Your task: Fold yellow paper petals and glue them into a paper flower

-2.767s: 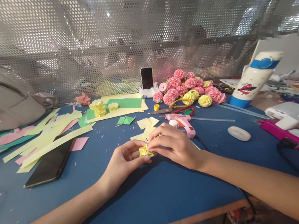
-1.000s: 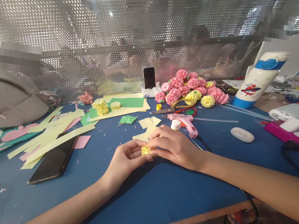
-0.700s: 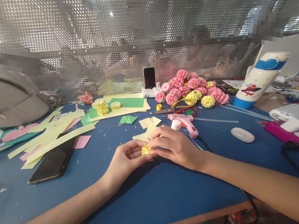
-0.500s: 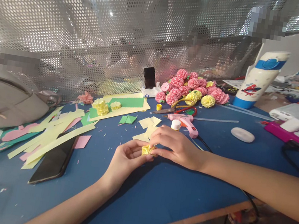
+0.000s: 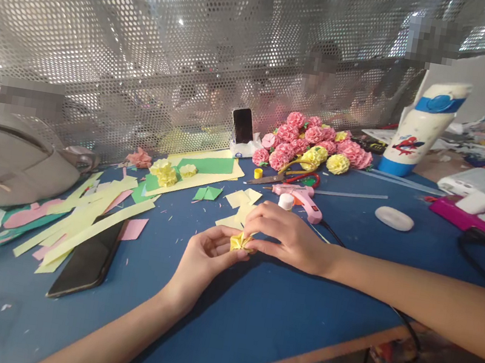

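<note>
A small yellow paper flower [image 5: 239, 243] is held between my two hands above the blue table. My left hand [image 5: 208, 253] grips it from the left with thumb and fingers. From the right, my right hand [image 5: 284, 237] pinches its edge with thumb and forefinger. Behind the hands lie pale yellow paper squares [image 5: 242, 200]. Just past my right hand stand a white-capped glue bottle [image 5: 286, 201] and a pink glue gun [image 5: 302, 198]. Scissors [image 5: 273, 179] rest behind the glue gun.
Pink and yellow paper flowers [image 5: 297, 144] are heaped at the back. Paper strips [image 5: 94, 213] overlap a dark phone [image 5: 89, 261] on the left. A drink bottle [image 5: 423, 130], a white mouse-shaped object [image 5: 394, 218] and a magenta power strip [image 5: 480, 220] stand right. A perforated metal screen [image 5: 152, 57] closes the back.
My right fingertips have shifted very slightly at the flower's edge, and more of its yellow folds show. Both hands otherwise stay in place.
</note>
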Demonstrator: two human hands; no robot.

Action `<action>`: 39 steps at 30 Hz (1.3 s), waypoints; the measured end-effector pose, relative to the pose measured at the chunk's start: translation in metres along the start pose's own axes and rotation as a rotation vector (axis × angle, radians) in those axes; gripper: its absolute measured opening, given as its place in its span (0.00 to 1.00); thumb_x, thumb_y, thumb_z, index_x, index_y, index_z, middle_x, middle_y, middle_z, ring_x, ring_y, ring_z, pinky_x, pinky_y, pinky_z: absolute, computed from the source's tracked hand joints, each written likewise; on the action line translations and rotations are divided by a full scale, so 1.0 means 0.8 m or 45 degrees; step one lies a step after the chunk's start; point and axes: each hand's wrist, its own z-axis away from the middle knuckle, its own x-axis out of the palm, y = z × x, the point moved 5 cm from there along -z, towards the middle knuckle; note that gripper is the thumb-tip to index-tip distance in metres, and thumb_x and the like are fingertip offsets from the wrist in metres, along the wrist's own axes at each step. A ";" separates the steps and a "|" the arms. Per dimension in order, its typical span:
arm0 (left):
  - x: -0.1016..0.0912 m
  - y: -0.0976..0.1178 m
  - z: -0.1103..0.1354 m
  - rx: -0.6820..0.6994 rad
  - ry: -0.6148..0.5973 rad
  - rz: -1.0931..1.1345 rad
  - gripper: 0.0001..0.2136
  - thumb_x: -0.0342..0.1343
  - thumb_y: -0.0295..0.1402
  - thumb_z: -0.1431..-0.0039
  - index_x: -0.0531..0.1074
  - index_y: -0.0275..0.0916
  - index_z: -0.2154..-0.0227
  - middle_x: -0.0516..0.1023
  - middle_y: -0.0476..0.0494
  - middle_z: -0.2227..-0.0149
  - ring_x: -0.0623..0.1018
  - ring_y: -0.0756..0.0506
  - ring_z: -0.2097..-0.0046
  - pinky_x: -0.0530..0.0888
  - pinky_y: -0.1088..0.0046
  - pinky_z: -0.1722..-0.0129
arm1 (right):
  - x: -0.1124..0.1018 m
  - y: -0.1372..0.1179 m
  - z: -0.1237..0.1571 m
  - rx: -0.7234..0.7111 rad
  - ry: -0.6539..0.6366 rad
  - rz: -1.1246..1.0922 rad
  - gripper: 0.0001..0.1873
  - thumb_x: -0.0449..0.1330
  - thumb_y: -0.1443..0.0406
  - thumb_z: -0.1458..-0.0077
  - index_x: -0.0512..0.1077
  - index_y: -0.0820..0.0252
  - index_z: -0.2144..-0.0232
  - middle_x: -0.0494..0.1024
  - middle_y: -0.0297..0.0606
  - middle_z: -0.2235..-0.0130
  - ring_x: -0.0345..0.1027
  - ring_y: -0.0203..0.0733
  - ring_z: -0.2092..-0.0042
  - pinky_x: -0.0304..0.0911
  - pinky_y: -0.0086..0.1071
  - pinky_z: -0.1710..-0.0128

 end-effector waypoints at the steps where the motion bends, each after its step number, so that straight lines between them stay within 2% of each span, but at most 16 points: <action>1: 0.000 0.000 0.000 0.002 -0.001 0.001 0.16 0.71 0.33 0.52 0.76 0.35 0.61 0.83 0.43 0.62 0.82 0.47 0.61 0.77 0.73 0.55 | 0.000 0.000 0.000 0.001 -0.001 -0.001 0.06 0.58 0.65 0.36 0.70 0.60 0.57 0.72 0.41 0.58 0.66 0.41 0.55 0.65 0.36 0.54; 23: -0.001 -0.002 -0.001 0.009 -0.020 -0.013 0.16 0.70 0.32 0.51 0.76 0.33 0.60 0.84 0.42 0.62 0.82 0.47 0.60 0.77 0.75 0.55 | 0.001 -0.005 -0.002 -0.080 -0.028 0.124 0.05 0.57 0.66 0.35 0.72 0.60 0.60 0.72 0.41 0.59 0.65 0.40 0.57 0.62 0.33 0.58; 27: 0.000 -0.002 -0.001 0.004 -0.014 -0.018 0.17 0.71 0.32 0.51 0.76 0.33 0.60 0.84 0.42 0.62 0.82 0.47 0.60 0.77 0.75 0.55 | 0.003 -0.006 -0.002 -0.047 -0.042 0.081 0.05 0.58 0.66 0.36 0.73 0.62 0.61 0.72 0.43 0.59 0.66 0.41 0.56 0.63 0.33 0.56; 39: -0.005 -0.003 -0.001 0.016 0.049 -0.039 0.15 0.72 0.30 0.54 0.76 0.34 0.63 0.83 0.46 0.65 0.82 0.50 0.62 0.77 0.80 0.58 | 0.002 -0.012 -0.002 -0.047 0.093 -0.073 0.03 0.59 0.69 0.38 0.74 0.61 0.64 0.78 0.41 0.62 0.69 0.40 0.58 0.66 0.35 0.55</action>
